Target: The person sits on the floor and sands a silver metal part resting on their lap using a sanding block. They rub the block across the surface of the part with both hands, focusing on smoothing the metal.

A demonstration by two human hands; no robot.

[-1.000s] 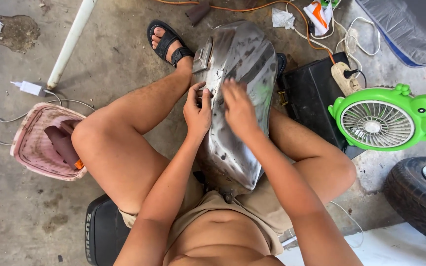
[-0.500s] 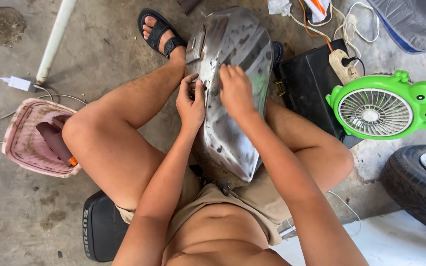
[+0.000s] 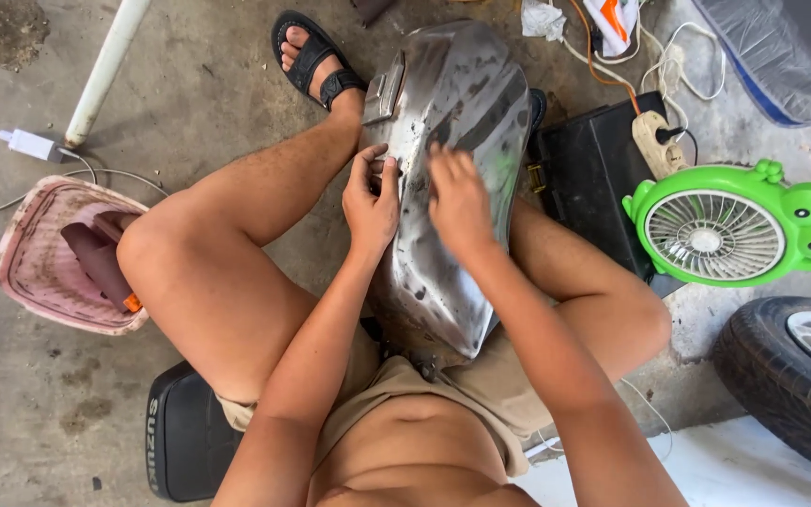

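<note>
A bare silver-grey metal tank (image 3: 452,188), a bright green fan (image 3: 734,225), a pink basket (image 3: 30,272), a black sandal (image 3: 316,61).

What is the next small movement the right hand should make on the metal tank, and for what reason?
Probably another short rubbing stroke down the bare metal tank. The right hand lies flat on its upper face and is motion-blurred, the left hand steadies the tank's left edge, and dull dark patches show lower down the surface.
</note>
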